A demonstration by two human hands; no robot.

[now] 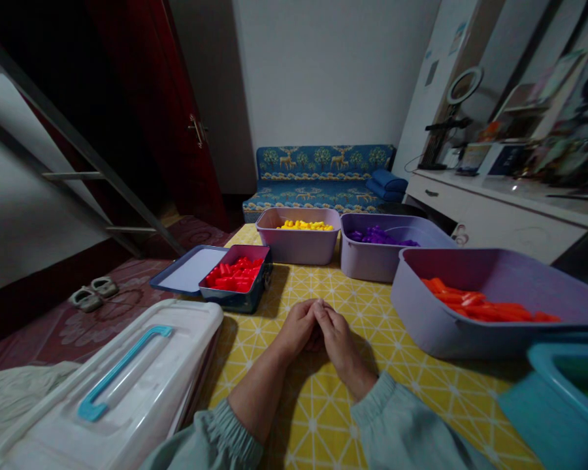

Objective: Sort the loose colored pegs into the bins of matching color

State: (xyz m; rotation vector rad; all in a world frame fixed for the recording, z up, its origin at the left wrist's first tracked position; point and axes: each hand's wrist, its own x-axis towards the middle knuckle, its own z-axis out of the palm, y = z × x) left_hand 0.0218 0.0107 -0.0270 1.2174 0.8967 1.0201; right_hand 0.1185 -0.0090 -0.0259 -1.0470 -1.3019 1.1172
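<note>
My left hand point(298, 323) and my right hand point(336, 331) rest together on the yellow patterned tablecloth point(318, 431). Their fingers are closed and touch at the tips. I see nothing held in either one, though the undersides of the fingers are hidden. Nearest on the left is a dark tin box point(235, 300) of red plastic pieces point(236, 274), its lid point(190, 269) folded open. Beyond my hands stands a purple bin point(298, 248) with yellow pieces point(306, 225). Beside it another purple bin point(367, 261) holds violet pieces point(379, 235).
At right, a large purple bin point(451, 339) contains orange-red pieces point(485, 305). A turquoise tub point(549, 405) sits at the near right corner. A white lidded storage box point(142, 385) with a blue handle point(125, 372) flanks my left arm. Behind the table is a blue sofa point(323, 189).
</note>
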